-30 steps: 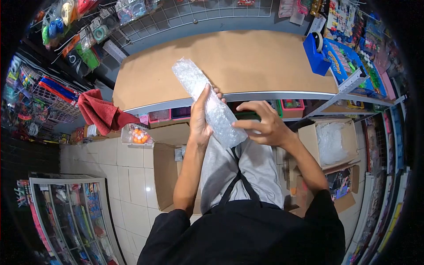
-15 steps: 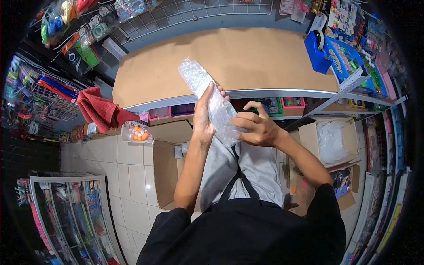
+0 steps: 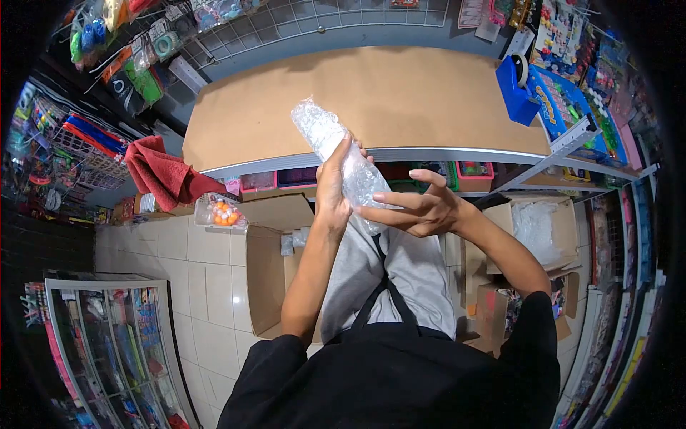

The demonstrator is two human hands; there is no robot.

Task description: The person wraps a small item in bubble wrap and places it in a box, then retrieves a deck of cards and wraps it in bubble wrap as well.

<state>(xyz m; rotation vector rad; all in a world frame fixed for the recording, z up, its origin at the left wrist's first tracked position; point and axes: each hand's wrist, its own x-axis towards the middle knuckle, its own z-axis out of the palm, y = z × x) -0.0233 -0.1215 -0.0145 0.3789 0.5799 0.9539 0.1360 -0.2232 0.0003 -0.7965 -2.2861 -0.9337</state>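
Observation:
A long bundle of clear bubble wrap [image 3: 319, 131] slants from above the shelf's front edge down toward my lap. Whatever lies inside the wrap is hidden by its shine. My left hand [image 3: 334, 179] is wrapped around the middle of the bundle, with the thumb pointing up along it. Fingers spread apart, my right hand [image 3: 426, 207] is at the bundle's lower end, its fingertips overlapping the loose plastic there.
Ahead is a brown shelf top [image 3: 414, 93] with a blue tape dispenser [image 3: 516, 89] at its right. A red cloth [image 3: 158, 175] hangs at its left corner. Cardboard boxes stand on both sides of my legs, the right one [image 3: 534, 229] holding more bubble wrap.
My right hand's fingers, curled at the bundle before, have straightened and spread. The left hand keeps its hold, and the bundle stays almost in place.

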